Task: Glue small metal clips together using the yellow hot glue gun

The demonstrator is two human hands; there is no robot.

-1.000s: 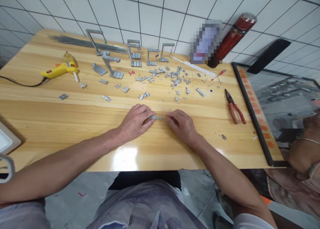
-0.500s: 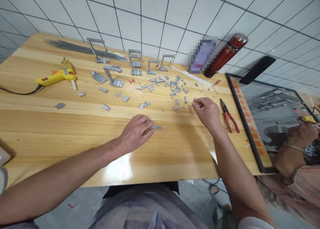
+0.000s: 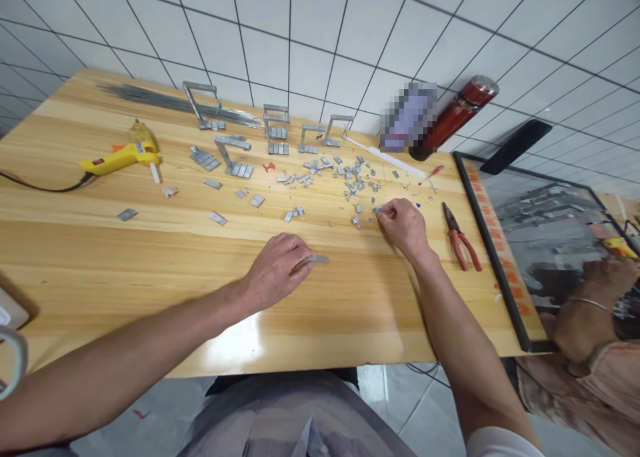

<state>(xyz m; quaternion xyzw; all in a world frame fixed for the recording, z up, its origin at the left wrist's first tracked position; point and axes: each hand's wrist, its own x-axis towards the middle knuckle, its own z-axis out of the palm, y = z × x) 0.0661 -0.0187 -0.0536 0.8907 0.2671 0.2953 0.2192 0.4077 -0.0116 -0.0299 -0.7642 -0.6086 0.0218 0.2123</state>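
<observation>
My left hand [image 3: 280, 270], low over the middle of the wooden table, is closed on a flat grey strip [image 3: 321, 259] whose end sticks out to the right of the fingertips. On the right, my right hand [image 3: 406, 229] pinches a small grey piece [image 3: 377, 210] at the edge of the scattered pile. That pile of small grey pieces [image 3: 356, 180] lies just beyond it. Several grey bracket-shaped stands [image 3: 240, 169] with flat bases are upright toward the wall, one with a small blue bit hanging from it.
A yellow glue gun [image 3: 120, 156] lies at the left, near a bundle of thin grey rods [image 3: 165, 100]. Red-handled pliers [image 3: 459, 240] rest by a black-framed glass panel [image 3: 517, 297]. A red flask [image 3: 455, 116] leans near the wall. Another person's arm [image 3: 590, 310] is at the far right.
My right hand has moved slightly left and down to a small grey piece at the pile's edge. The left hand keeps the strip. The whole view has shifted a little.
</observation>
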